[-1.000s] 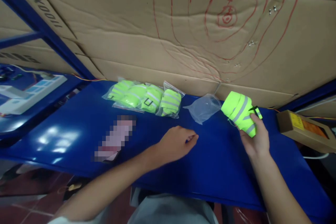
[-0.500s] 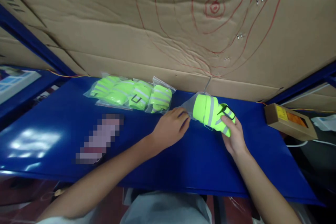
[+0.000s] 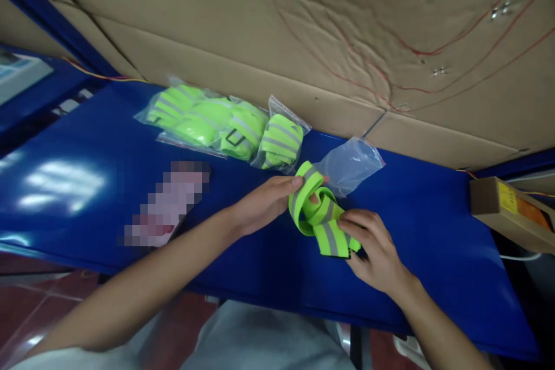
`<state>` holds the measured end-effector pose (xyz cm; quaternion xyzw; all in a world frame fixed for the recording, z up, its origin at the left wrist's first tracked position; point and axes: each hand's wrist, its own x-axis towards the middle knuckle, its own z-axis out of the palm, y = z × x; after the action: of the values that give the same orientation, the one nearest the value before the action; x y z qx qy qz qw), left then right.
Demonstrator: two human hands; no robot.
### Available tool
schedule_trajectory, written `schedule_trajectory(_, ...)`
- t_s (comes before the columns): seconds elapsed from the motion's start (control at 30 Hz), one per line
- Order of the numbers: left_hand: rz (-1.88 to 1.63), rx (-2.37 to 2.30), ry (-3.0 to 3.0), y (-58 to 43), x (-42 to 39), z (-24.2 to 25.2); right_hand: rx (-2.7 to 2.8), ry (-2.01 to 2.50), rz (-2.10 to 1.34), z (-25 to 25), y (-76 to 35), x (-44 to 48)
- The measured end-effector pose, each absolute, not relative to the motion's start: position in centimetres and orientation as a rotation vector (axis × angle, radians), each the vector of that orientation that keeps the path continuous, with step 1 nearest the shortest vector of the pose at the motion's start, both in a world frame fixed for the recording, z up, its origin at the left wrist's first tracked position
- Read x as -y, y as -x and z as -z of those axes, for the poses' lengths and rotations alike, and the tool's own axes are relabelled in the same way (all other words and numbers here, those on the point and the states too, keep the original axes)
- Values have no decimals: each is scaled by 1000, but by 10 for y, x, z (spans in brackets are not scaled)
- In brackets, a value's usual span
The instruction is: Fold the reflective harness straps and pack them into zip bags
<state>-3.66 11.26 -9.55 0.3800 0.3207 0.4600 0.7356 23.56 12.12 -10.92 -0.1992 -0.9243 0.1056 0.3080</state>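
A neon-green reflective band (image 3: 318, 217) with grey stripes lies partly unrolled in the middle of the blue table (image 3: 108, 156). My left hand (image 3: 264, 202) pinches its upper loop between thumb and fingers. My right hand (image 3: 375, 248) grips its lower end near the table's front. An empty clear plastic bag (image 3: 353, 163) lies just behind the band, touching it or nearly so.
Several bagged green bands (image 3: 225, 127) lie in a row at the back left. A brown cardboard box (image 3: 509, 214) sits at the right end. A cardboard wall (image 3: 303, 40) with red drawn rings stands behind the table. A blurred patch (image 3: 167, 202) lies left of my forearm.
The rolled band came from the right toward the middle and has loosened into loops. My left hand has taken hold of it. The view tilted down and closer.
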Motion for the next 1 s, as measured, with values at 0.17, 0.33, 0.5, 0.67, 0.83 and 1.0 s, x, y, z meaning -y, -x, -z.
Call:
schedule_trajectory(0.17,-1187,-820,-946,47,-116,77,2341,757,-336,117,-238,-131)
schedule_trajectory(0.33,-1123,-676,-953,61,-118,74,1984,1063,-721,127,-235,-135)
schedule_trajectory(0.5,-974,-1106,-1699,54,-115,93,1693,1150,-1019,137,-231,-135)
schedule_trajectory(0.67,-965,-1213,-2579,44,-113,111,1554,1087,-1307,136,-229,-132)
schedule_trajectory(0.83,-710,-1095,-2535,43,-112,113,1560,991,-1497,134,-230,-125)
schedule_trajectory(1.0,-634,-1267,-2144,42,-113,108,1669,883,-1283,119,-242,-131)
